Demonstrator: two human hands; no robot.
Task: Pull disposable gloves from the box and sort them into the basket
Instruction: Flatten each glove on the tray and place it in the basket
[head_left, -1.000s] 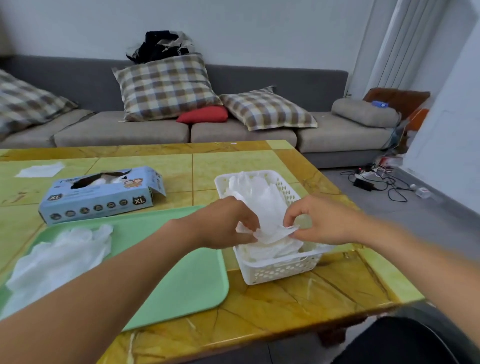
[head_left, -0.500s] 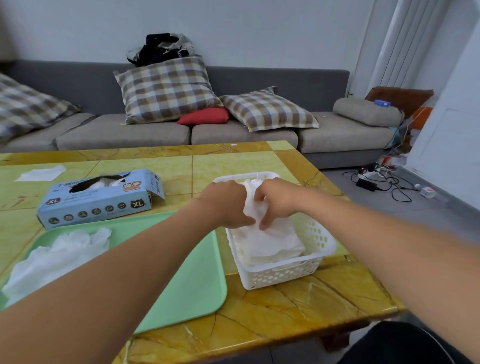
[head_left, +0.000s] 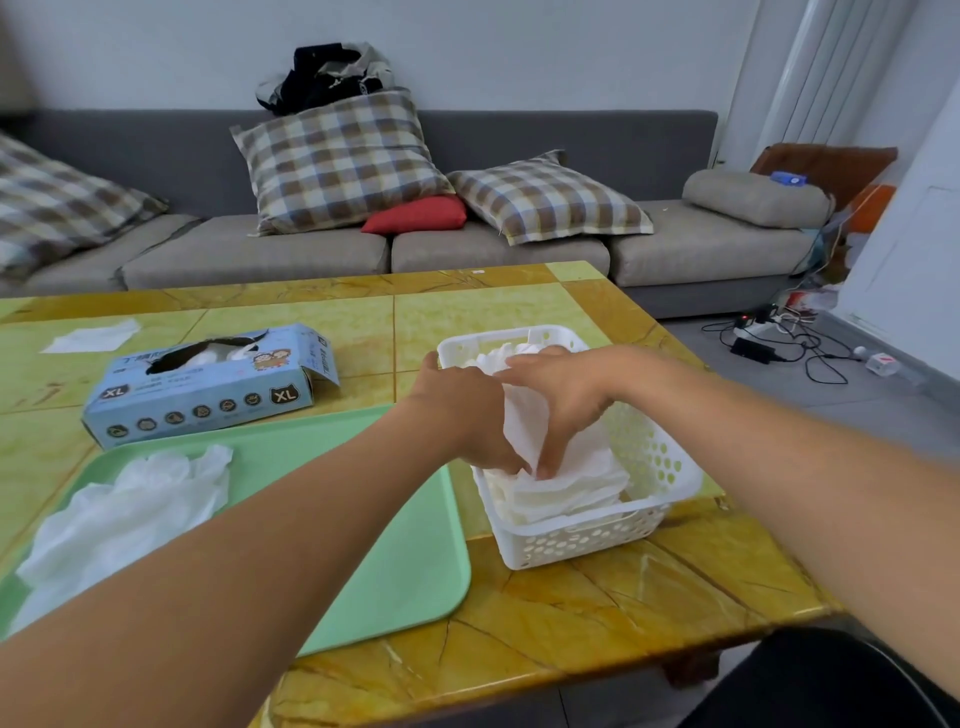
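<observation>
- My left hand (head_left: 470, 415) and right hand (head_left: 563, 400) are both down in the white basket (head_left: 654, 457), fingers pointing down onto the stack of gloves (head_left: 566, 483) there.
- I cannot tell whether either hand pinches the top glove or only presses it; the fingertips are half buried in the white film.
- To do this step well, I'd flatten the top glove with light, even pressure, keeping its edges inside the basket walls, and lift both hands straight up so nothing clings and trails out.
- The basket is light, so I'd avoid dragging sideways; it could slide on the table (head_left: 597, 613).
- The gloves look thin, white and crinkled, lying as a loose folded stack filling much of the basket.
- A rumpled heap of gloves (head_left: 130, 504) waits on the green tray (head_left: 395, 561), left of the basket.
- The blue glove box (head_left: 208, 389) sits beyond the tray, its top slot torn open with white showing inside.
</observation>
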